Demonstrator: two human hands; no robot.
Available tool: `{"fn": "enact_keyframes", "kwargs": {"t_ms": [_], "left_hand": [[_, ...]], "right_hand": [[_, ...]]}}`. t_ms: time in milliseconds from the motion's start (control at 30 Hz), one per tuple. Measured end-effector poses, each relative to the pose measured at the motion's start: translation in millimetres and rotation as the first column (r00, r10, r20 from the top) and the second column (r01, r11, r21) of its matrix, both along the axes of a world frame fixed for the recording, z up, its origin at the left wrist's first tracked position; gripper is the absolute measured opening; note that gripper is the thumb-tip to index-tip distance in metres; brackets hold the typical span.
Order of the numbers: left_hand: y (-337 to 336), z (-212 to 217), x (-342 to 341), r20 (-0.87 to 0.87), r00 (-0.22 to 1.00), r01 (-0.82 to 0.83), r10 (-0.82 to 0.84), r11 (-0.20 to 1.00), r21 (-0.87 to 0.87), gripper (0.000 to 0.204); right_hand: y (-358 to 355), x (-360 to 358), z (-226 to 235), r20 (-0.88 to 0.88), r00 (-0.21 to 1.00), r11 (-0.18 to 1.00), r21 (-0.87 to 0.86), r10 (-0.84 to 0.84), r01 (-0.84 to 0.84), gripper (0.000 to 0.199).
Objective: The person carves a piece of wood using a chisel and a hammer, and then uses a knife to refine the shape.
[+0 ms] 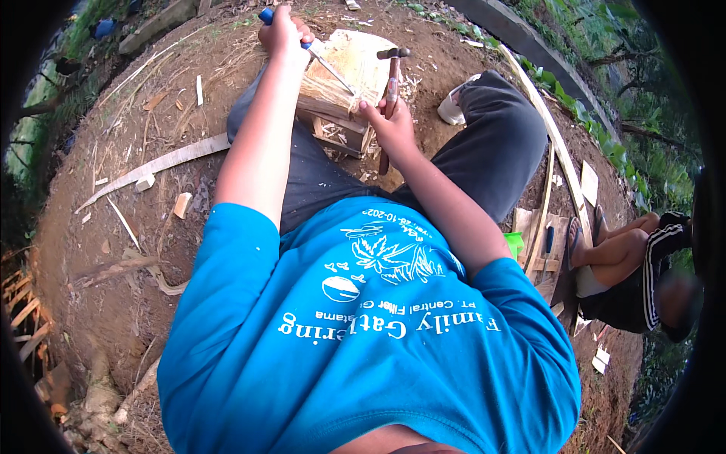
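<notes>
We grip chisel w/ left hand, blade on wood block; right hand clasps hammer beside block.

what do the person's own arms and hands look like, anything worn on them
Both forearms are bare below short bright blue T-shirt sleeves. The left hand and right hand wear no gloves; no watch, ring or bracelet shows on either wrist.
</notes>
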State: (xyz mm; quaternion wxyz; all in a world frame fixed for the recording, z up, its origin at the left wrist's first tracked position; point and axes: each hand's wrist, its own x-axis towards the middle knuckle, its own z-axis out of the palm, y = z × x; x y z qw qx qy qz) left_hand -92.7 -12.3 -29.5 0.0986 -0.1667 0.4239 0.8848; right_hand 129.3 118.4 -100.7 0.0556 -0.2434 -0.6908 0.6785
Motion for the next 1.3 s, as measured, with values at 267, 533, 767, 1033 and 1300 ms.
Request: {"fn": "enact_keyframes", "kwargs": {"t_ms": [267, 533, 767, 1033, 1300], "left_hand": [[40.5, 31.2, 30.9, -0.305, 0.934, 0.113, -0.187, 0.963, -0.246, 0.041], [68.5, 28.7, 47.0, -0.574, 0.770, -0.110, -0.279, 0.828, -0.550, 0.042], [75.4, 27.1, 50.2, -0.568, 0.740, -0.177, -0.361, 0.710, -0.682, 0.042], [81.8, 29.3, 56.5, -0.616, 0.694, -0.221, -0.374, 0.703, -0.676, 0.033], [82.6, 35.4, 63.5, -0.555, 0.735, -0.171, -0.389, 0.686, -0.707, 0.031]], "right_hand": [[-3.7, 0.5, 4.7, -0.031, 0.999, 0.996, -0.093, -0.013, 0.010, 0.042], [3.4, -2.5, -3.3, -0.007, 1.000, 0.999, 0.044, -0.002, 0.002, 0.041], [63.3, -10.5, 138.1, -0.167, 0.985, 0.995, 0.092, -0.033, 0.049, 0.033], [98.1, -35.9, 250.2, -0.375, 0.901, 0.826, 0.563, 0.218, 0.035, 0.039], [103.5, -21.3, 266.4, -0.168, 0.928, 0.850, 0.480, 0.332, -0.217, 0.034]]}}
